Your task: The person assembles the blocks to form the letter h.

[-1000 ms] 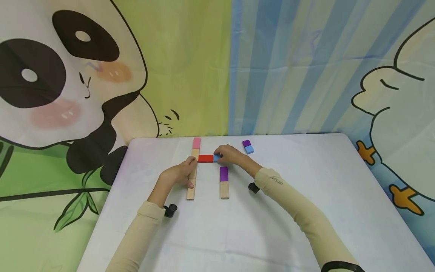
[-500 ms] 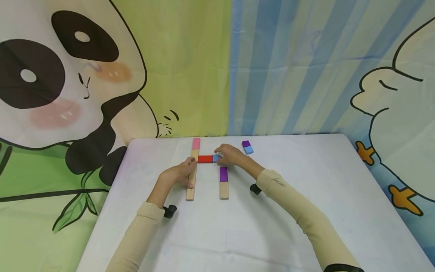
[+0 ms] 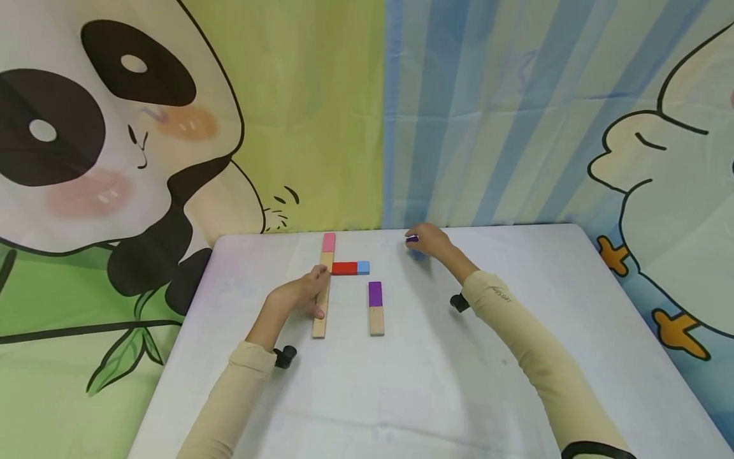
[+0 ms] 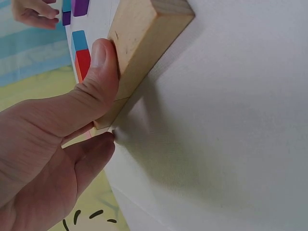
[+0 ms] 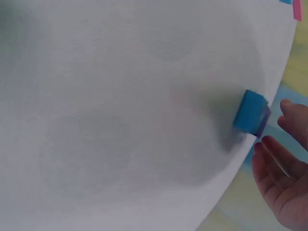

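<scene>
My left hand (image 3: pixel 301 292) rests against a straight row of plain wooden blocks (image 3: pixel 319 326), topped by a pink block (image 3: pixel 329 242). In the left wrist view its thumb (image 4: pixel 102 55) lies along one wooden block, the other fingers loosely extended. A red block (image 3: pixel 344 268) juts right from the row, with a light blue block (image 3: pixel 363 268) at its end. At the far edge my right hand (image 3: pixel 432 241) is over a small purple block (image 5: pixel 263 122) beside a blue block (image 5: pixel 250 112). In the right wrist view its thumb and fingers stand apart around the purple block.
A purple block (image 3: pixel 375 294) and a wooden block (image 3: pixel 376 320) form a short separate column to the right of the long row. All lie on a white table (image 3: pixel 487 395). A printed curtain (image 3: pixel 321 115) hangs behind the table's far edge.
My right hand has left the light blue block beside the red one and moved right and back to the purple and blue pair. The left hand stays at the row.
</scene>
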